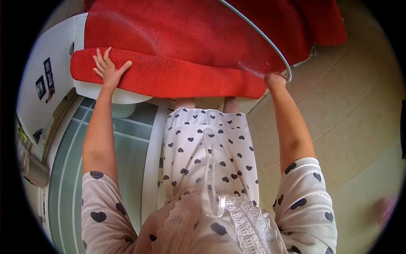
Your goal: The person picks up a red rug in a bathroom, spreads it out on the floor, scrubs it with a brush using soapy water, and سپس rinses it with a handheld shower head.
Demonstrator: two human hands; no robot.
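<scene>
A large red mat with a mesh-like texture lies spread across the top of the view, its near edge folded over into a thick roll. My left hand rests on the left end of that roll, fingers spread and thumb out. At the roll's right end, my right hand is closed around the end of a silver flexible shower hose. A thin spray of water leaves this hand toward the mat. Whatever nozzle sits in the fist is hidden by the fingers.
Under the mat's left end is a white rounded surface. A white panel with dark stickers stands at far left. Greenish flooring with white lines lies below it, beige tiles to the right. Something pink blurs at lower right.
</scene>
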